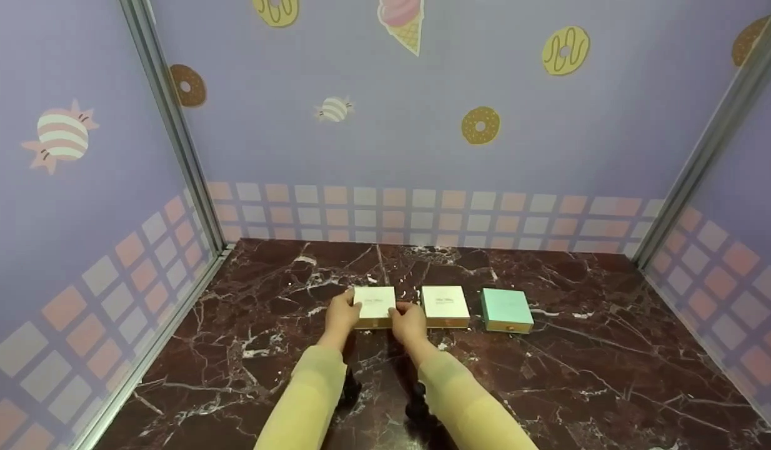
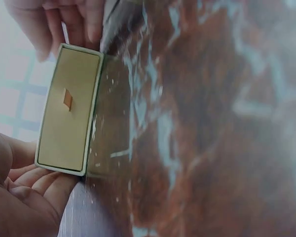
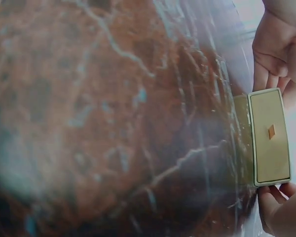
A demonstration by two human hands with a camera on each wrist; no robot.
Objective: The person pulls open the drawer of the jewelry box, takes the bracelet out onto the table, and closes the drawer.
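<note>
Between my two hands is a cream-topped drawer box with small print on its lid. Its tan front has a little orange pull tab. My left hand grips the box's left side, thumb by the top edge. From the right side my right hand holds the same box, its thumb at the lid's near corner. In both wrist views the fingers reach along the two short ends. The box sits at the marble surface; whether it is slightly raised I cannot tell.
Just right of my right hand stands a second cream box, and beyond it a mint-green box, both with tan fronts. They rest on the dark red marble tabletop. Purple patterned panels enclose the back and sides.
</note>
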